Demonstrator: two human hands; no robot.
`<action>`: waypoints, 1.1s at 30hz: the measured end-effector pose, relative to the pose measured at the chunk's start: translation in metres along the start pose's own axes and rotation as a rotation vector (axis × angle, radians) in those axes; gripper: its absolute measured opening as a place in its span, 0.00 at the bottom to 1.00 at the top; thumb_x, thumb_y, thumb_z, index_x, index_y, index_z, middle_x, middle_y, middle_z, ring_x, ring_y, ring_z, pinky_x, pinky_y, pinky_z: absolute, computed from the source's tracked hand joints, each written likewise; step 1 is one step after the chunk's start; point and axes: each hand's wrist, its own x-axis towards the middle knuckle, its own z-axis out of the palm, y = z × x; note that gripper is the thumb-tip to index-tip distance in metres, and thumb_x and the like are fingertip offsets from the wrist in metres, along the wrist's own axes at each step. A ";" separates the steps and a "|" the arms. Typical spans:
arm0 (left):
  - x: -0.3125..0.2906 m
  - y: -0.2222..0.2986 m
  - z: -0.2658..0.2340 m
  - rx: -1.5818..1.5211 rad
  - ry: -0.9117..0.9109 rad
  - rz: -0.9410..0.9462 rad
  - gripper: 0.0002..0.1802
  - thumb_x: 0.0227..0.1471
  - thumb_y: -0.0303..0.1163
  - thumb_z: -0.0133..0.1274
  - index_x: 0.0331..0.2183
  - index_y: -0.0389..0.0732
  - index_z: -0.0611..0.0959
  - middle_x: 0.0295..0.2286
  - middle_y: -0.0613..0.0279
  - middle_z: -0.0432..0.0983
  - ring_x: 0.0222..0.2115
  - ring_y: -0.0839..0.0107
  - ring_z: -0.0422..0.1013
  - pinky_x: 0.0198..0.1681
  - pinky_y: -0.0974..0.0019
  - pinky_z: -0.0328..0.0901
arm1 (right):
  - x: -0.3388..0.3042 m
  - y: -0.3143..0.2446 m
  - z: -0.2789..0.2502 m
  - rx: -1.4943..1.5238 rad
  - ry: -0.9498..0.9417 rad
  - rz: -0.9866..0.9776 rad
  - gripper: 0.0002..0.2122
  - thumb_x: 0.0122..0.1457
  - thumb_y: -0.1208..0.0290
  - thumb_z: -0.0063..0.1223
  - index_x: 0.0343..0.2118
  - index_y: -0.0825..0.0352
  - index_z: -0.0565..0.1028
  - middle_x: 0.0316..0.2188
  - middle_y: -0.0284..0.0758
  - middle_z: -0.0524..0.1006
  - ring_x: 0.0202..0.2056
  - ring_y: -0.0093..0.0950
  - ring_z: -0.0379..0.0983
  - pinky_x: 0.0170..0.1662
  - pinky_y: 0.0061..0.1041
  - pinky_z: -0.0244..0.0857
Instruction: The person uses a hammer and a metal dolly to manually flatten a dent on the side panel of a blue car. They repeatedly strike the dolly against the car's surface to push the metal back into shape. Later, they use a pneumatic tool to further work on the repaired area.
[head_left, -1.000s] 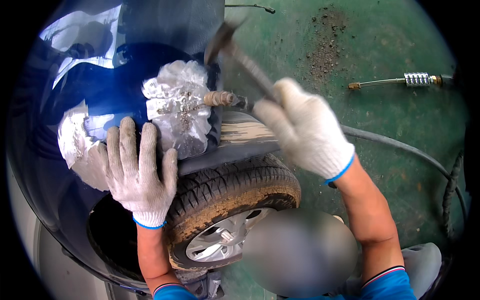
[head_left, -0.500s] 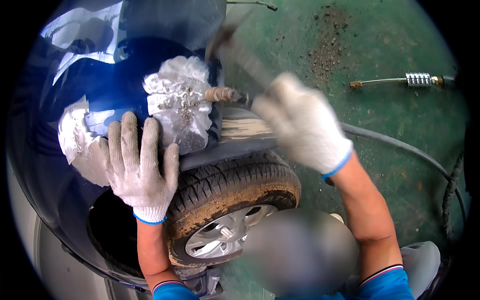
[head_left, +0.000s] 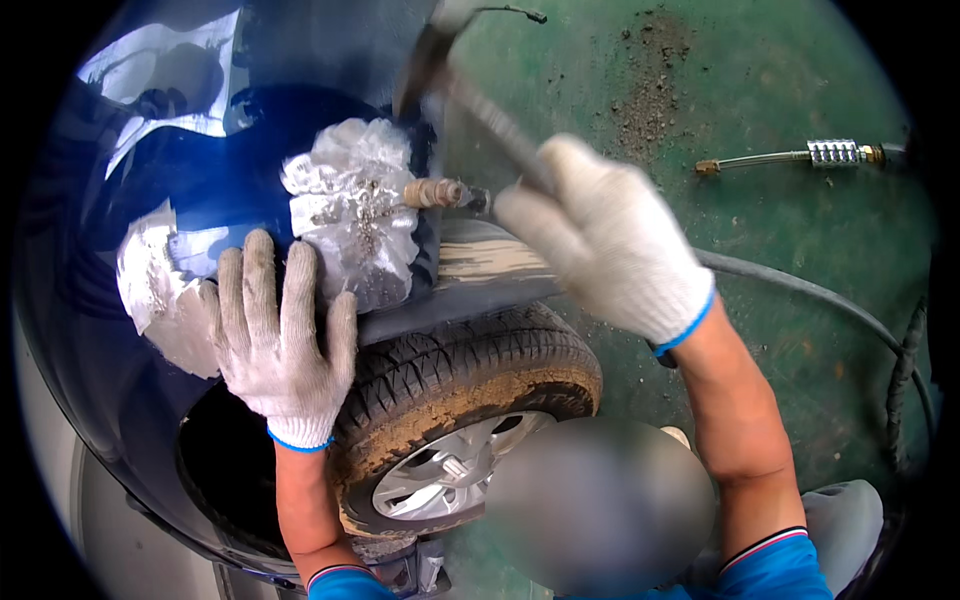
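Right hand grips hammer; left hand flat on fender

This is a car body repair workshop. A blue car with bare, sanded metal patches on its fender stands over a muddy wheel on a stained green concrete floor, where an air hose and a metal-tipped tool lie.
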 end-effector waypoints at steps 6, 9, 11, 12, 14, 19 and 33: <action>0.003 0.001 0.002 -0.017 0.032 0.010 0.28 0.54 0.44 0.68 0.56 0.48 0.87 0.61 0.49 0.78 0.63 0.42 0.71 0.70 0.37 0.59 | -0.006 0.017 0.023 -0.169 -0.108 -0.002 0.17 0.70 0.59 0.57 0.38 0.72 0.72 0.24 0.55 0.80 0.29 0.55 0.82 0.34 0.50 0.75; 0.000 -0.003 0.006 -0.020 0.033 0.016 0.28 0.54 0.44 0.69 0.55 0.48 0.87 0.61 0.49 0.78 0.63 0.43 0.71 0.70 0.37 0.59 | -0.003 0.010 0.005 -0.011 -0.038 0.002 0.17 0.70 0.59 0.58 0.38 0.72 0.72 0.24 0.55 0.80 0.28 0.56 0.81 0.35 0.50 0.75; -0.002 -0.004 0.003 -0.021 0.047 0.003 0.28 0.54 0.45 0.69 0.55 0.48 0.88 0.61 0.50 0.78 0.63 0.44 0.71 0.70 0.38 0.59 | -0.003 -0.009 -0.003 0.137 0.156 -0.027 0.16 0.69 0.62 0.59 0.38 0.73 0.72 0.24 0.55 0.79 0.29 0.56 0.81 0.36 0.48 0.76; 0.000 -0.002 0.000 -0.028 0.049 -0.001 0.28 0.54 0.45 0.69 0.55 0.48 0.88 0.61 0.50 0.78 0.63 0.44 0.71 0.70 0.38 0.59 | -0.004 -0.009 -0.004 0.133 0.123 0.023 0.15 0.69 0.62 0.59 0.39 0.73 0.73 0.25 0.47 0.79 0.28 0.42 0.78 0.34 0.42 0.73; 0.005 0.002 0.003 -0.045 0.046 0.003 0.28 0.54 0.45 0.69 0.55 0.48 0.88 0.61 0.50 0.78 0.63 0.44 0.71 0.70 0.38 0.58 | -0.006 0.013 0.014 -0.055 -0.013 0.053 0.15 0.69 0.62 0.59 0.40 0.72 0.75 0.25 0.40 0.79 0.27 0.28 0.75 0.33 0.35 0.71; -0.003 -0.002 0.004 -0.030 0.037 0.014 0.28 0.53 0.44 0.70 0.55 0.48 0.88 0.60 0.49 0.79 0.63 0.45 0.71 0.70 0.38 0.59 | -0.002 -0.002 0.003 0.100 0.021 0.006 0.17 0.69 0.60 0.57 0.38 0.74 0.73 0.26 0.57 0.80 0.30 0.57 0.81 0.36 0.50 0.75; -0.001 -0.001 0.002 -0.052 0.056 0.031 0.27 0.54 0.42 0.69 0.54 0.45 0.88 0.59 0.48 0.79 0.62 0.44 0.72 0.69 0.38 0.60 | -0.011 0.008 -0.006 -0.093 0.376 -0.400 0.16 0.59 0.76 0.62 0.50 0.71 0.77 0.37 0.44 0.76 0.31 0.38 0.77 0.35 0.36 0.74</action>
